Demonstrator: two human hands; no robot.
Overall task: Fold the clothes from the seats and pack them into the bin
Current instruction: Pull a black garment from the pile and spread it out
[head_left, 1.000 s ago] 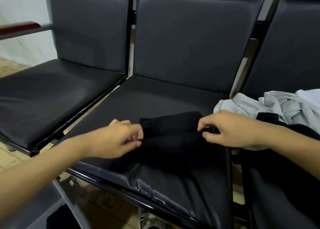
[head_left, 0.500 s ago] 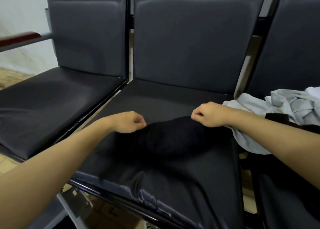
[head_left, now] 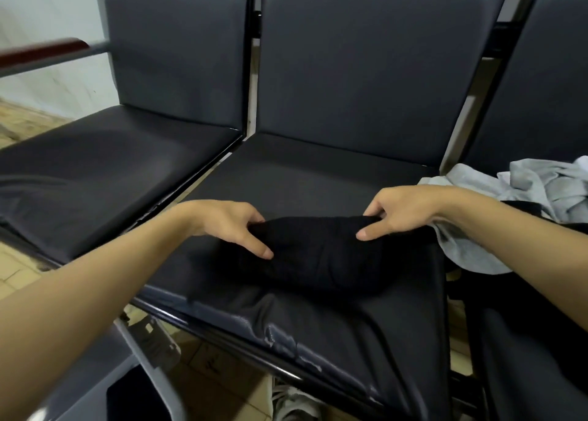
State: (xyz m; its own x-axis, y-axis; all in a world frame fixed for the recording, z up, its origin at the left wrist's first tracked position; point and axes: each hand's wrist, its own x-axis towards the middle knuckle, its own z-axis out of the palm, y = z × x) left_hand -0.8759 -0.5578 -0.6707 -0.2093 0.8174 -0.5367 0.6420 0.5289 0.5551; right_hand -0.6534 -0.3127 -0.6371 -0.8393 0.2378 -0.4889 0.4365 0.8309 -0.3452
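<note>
A black garment [head_left: 315,255] lies folded in a thick bundle on the middle seat [head_left: 318,172]. My left hand [head_left: 232,226] grips its left end, thumb on top and fingers tucked behind the cloth. My right hand [head_left: 401,210] grips its right end the same way, thumb on the front. A crumpled grey garment [head_left: 509,194] lies on the right seat, with its near edge hanging over the gap. A corner of a grey bin [head_left: 95,385] shows at the bottom left, below my left arm.
The left seat [head_left: 95,166] has a wood-topped armrest [head_left: 44,51] beside it. More black cloth [head_left: 525,210] lies under the grey garment on the right seat. White shoes [head_left: 292,401] sit on the tiled floor under the middle seat.
Both hands have moved the far edge of the black garment toward me, making a thicker bundle. My fingers now wrap its two ends instead of pinching its corners.
</note>
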